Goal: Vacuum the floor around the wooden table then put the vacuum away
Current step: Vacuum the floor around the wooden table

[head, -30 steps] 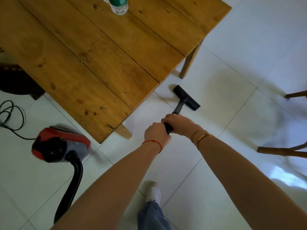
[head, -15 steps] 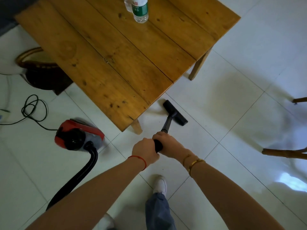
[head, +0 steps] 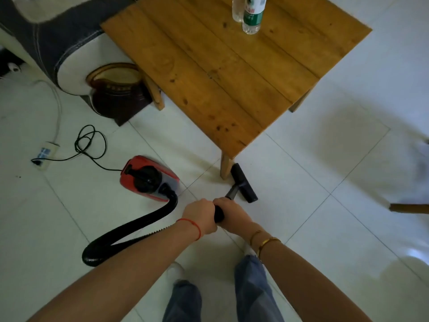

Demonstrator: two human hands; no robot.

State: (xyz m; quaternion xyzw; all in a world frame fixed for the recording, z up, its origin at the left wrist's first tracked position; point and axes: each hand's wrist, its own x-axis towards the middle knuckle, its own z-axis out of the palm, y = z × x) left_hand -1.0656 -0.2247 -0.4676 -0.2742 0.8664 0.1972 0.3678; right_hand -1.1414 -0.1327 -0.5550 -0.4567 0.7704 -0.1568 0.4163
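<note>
Below the frame's centre, left hand (head: 201, 216) and right hand (head: 232, 213) both clench the black vacuum wand (head: 232, 192); its flat black nozzle (head: 243, 183) sits beside the near leg of the plank-topped wooden table (head: 232, 73). Vacuuming looks underway; next, sweeping round that leg.

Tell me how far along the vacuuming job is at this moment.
Done: cannot tell which floor is already cleaned. In hand: left hand and right hand grip the wand, its floor nozzle beside the table leg. Left: any remaining floor around the wooden table, then stowing the red vacuum, whose cord still runs to the power strip.
</note>
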